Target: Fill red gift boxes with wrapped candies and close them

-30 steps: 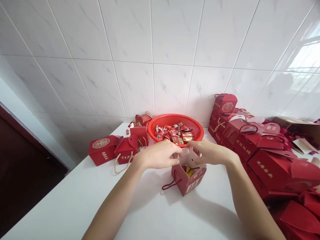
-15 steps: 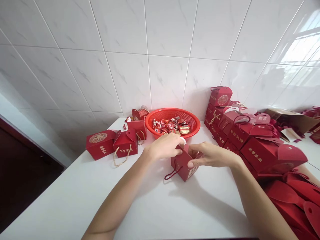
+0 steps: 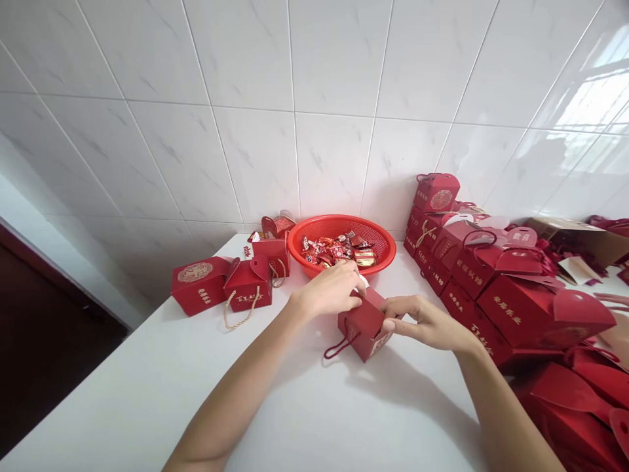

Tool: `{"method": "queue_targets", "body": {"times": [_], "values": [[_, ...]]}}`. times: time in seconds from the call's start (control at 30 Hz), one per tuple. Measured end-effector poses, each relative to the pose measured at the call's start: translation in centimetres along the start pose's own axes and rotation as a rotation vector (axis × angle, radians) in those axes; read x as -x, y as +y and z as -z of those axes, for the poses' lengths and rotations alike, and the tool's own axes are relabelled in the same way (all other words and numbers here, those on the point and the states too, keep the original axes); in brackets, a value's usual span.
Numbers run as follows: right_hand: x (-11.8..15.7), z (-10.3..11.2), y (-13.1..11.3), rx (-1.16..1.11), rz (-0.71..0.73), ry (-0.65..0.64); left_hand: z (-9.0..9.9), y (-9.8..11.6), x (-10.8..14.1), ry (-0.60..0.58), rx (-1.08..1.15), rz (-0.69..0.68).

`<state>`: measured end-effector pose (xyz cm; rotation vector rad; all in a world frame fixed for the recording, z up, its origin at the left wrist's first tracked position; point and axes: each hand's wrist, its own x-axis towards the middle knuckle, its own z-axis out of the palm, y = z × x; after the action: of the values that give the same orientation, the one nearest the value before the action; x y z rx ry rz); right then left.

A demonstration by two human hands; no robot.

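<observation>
A small red paper gift box point(image 3: 362, 328) stands on the white table in front of me, its dark red cord handle hanging out at the left. My left hand point(image 3: 337, 288) reaches over its far left side, fingers bent and closed on the flap at the top. From the right, my right hand point(image 3: 425, 321) grips the box's side and top edge between thumb and fingers; some fingertips are hidden behind the lid. The near flap lies folded over the top. Inside the box, nothing can be seen.
Behind the box, a red plastic basket point(image 3: 388, 262) holds wrapped candies point(image 3: 339, 249). Several red boxes point(image 3: 248, 288) sit at left. A tall stack of red boxes point(image 3: 484, 295) fills the right, with an open carton point(image 3: 590, 239) beyond. A tiled wall point(image 3: 329, 164) closes the back.
The box's near flap, upright before, is now folded down across the top. My right hand has shifted slightly right and down with it. The view has moved a little.
</observation>
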<state>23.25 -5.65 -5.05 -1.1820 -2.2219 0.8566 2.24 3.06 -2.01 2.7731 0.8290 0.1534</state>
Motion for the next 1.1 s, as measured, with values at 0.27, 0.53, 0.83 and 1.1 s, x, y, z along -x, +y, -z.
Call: {"method": "queue_targets", "body": {"times": [0.27,0.53,0.83,1.1], "values": [[0.9,0.2,1.8,-0.279,-0.007,0.246,-0.5,1.5,-0.2,0.038,-0.115,0.125],[-0.1,-0.7,3.4,-0.196,-0.088,0.273,-0.4,1.4,-0.3,0.054,-0.067,0.111],[0.0,-0.7,2.6,-0.141,-0.059,0.209,-0.6,0.8,-0.7,0.126,-0.004,0.084],[-0.6,-2.0,3.0,-0.214,-0.115,0.302,-0.2,1.3,-0.5,-0.009,0.099,-0.021]]}}
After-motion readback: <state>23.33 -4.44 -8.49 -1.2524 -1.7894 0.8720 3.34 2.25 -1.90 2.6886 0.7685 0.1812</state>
